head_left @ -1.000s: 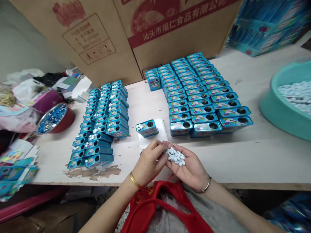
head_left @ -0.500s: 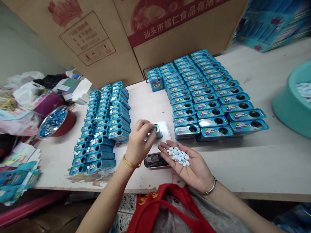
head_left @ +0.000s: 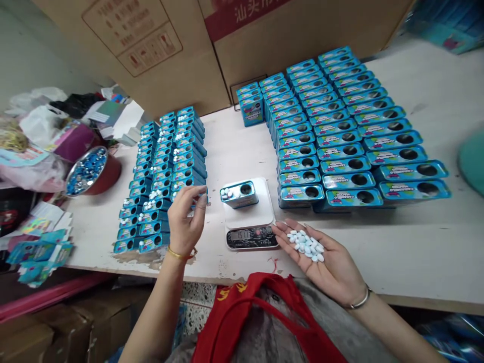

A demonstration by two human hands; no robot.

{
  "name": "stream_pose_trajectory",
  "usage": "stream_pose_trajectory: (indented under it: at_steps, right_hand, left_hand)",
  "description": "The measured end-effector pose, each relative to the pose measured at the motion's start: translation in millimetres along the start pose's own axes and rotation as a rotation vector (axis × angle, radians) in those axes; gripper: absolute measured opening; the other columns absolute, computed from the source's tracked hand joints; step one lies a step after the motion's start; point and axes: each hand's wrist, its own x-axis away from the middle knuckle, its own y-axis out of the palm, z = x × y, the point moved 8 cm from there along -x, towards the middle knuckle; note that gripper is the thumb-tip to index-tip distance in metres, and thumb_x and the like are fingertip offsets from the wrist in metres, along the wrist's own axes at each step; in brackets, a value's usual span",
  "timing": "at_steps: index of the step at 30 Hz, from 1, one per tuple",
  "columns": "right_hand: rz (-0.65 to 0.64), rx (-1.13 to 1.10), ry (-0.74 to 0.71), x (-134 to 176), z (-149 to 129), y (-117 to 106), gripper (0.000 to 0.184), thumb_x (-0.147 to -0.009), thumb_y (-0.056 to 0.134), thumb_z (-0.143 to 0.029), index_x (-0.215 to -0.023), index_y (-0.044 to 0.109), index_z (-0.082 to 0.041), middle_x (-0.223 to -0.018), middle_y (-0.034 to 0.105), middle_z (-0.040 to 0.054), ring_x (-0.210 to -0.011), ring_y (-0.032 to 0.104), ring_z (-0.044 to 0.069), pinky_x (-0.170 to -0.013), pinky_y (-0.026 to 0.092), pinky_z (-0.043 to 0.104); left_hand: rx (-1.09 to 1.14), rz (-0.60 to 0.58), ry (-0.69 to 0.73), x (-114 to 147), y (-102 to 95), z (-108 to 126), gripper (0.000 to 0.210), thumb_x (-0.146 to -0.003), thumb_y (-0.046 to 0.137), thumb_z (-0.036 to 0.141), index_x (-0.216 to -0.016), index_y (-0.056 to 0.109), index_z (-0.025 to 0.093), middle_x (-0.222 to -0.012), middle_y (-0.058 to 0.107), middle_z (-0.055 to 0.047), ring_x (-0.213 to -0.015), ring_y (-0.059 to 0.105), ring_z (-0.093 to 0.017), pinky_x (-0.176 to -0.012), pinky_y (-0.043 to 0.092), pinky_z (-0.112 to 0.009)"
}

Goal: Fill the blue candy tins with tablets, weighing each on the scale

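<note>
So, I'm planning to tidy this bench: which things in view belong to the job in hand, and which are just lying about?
Job in hand: pale tablets in the right hand, scale, tin on it, left-side tins, right-side tins.

Apparently just lying about: plastic bags, purple packaging, big cardboard box, bowl of blue pieces (less certain).
</note>
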Motion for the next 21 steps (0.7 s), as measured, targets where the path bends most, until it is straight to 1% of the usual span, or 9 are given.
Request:
stream_pose_trajectory:
  at_steps: [2, 5, 9, 13, 15, 19, 21]
  right_hand:
    - [0.033, 0.005, -0.013, 2.2, -3.2, -7.8, 0.032, -0.087, 0.04, -0.013, -0.114, 0.057, -0.007, -0.123, 0.06, 0.0181, -0.12, 0.051, 0.026, -0.097, 0.048, 0.037]
    - [0.051, 0.005, -0.032, 5.3, -6.0, -11.8, 0.033, -0.087, 0.04, -0.013, -0.114, 0.057, -0.006, -0.124, 0.059, 0.0185, -0.12, 0.051, 0.027, -0.097, 0.048, 0.038]
    - [0.056, 0.011, -0.036, 8.3, -4.8, -9.0, 0.032, -0.087, 0.041, -0.013, -0.113, 0.058, -0.006, -0.123, 0.06, 0.0189, -0.119, 0.051, 0.027, -0.097, 0.048, 0.038]
    - [0.062, 0.019, -0.022, 8.6, -1.2, -4.9, 0.033, -0.088, 0.039, -0.013, -0.113, 0.058, -0.005, -0.121, 0.061, 0.0189, -0.118, 0.052, 0.028, -0.096, 0.049, 0.038]
    - [0.059, 0.024, -0.015, 8.1, 0.1, -3.1, 0.033, -0.088, 0.039, -0.014, -0.114, 0.058, -0.006, -0.122, 0.061, 0.0184, -0.119, 0.052, 0.027, -0.096, 0.049, 0.037]
    - [0.039, 0.027, 0.012, 5.8, 3.0, 0.9, 0.032, -0.088, 0.04, -0.014, -0.113, 0.059, -0.007, -0.122, 0.061, 0.017, -0.12, 0.051, 0.026, -0.098, 0.047, 0.036]
    - [0.031, 0.027, 0.025, 4.0, 4.4, 3.2, 0.032, -0.087, 0.041, -0.014, -0.112, 0.059, -0.007, -0.122, 0.061, 0.0167, -0.12, 0.051, 0.026, -0.099, 0.047, 0.036]
  left_hand:
    - [-0.018, 0.006, -0.024, 8.6, -1.8, -8.0, 0.015, -0.087, 0.052, 0.021, -0.099, 0.06, 0.018, -0.094, 0.062, -0.005, -0.089, 0.057, -0.014, -0.079, 0.048, -0.029]
    - [-0.022, 0.01, -0.019, 16.6, -0.7, -10.9, 0.017, -0.087, 0.052, 0.021, -0.102, 0.06, 0.018, -0.097, 0.061, -0.005, -0.093, 0.057, -0.016, -0.084, 0.047, -0.032]
    - [-0.034, -0.005, -0.001, 18.8, 5.2, -7.4, 0.022, -0.087, 0.052, 0.023, -0.108, 0.059, 0.019, -0.103, 0.06, -0.006, -0.098, 0.056, -0.017, -0.088, 0.046, -0.034]
    - [-0.082, -0.031, 0.055, 19.5, 13.7, -1.8, 0.025, -0.088, 0.051, 0.023, -0.112, 0.058, 0.02, -0.108, 0.06, -0.008, -0.103, 0.054, -0.018, -0.091, 0.043, -0.036]
    - [-0.13, -0.058, 0.092, 21.1, 19.8, 0.4, 0.028, -0.088, 0.051, 0.024, -0.116, 0.056, 0.02, -0.114, 0.058, -0.009, -0.108, 0.053, -0.019, -0.094, 0.04, -0.038]
    - [-0.267, -0.147, 0.155, 25.4, 35.1, 3.7, 0.043, -0.087, 0.054, 0.036, -0.127, 0.049, 0.022, -0.136, 0.045, -0.011, -0.124, 0.04, -0.026, -0.103, 0.03, -0.045]
    - [-0.305, -0.182, 0.172, 26.8, 41.8, 5.9, 0.05, -0.087, 0.051, 0.041, -0.133, 0.043, 0.022, -0.142, 0.038, -0.012, -0.131, 0.032, -0.029, -0.106, 0.025, -0.047]
